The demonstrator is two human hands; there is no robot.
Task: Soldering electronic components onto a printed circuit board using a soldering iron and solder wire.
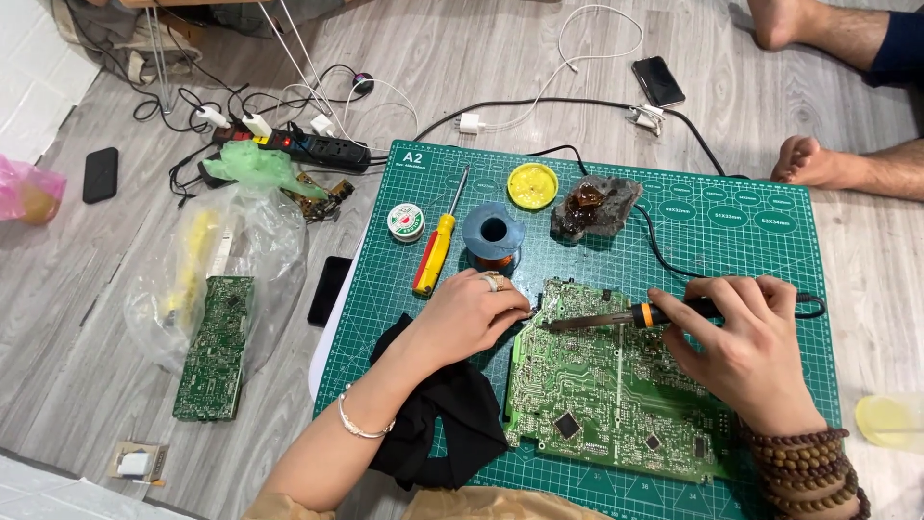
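A large green circuit board lies on a green cutting mat. My right hand grips a soldering iron with a black and orange handle, its metal tip pointing left at the board's upper left corner. My left hand, a ring on one finger, rests at that same corner, its fingertips pinched together near the iron's tip. What they pinch is too small to tell. A black cloth lies under my left wrist.
On the mat's far side sit a solder reel, a red and yellow screwdriver, a copper wire spool, a yellow tin and a stone with rosin. Left of the mat lie a second board, a plastic bag, phones and a power strip. Another person's feet are top right.
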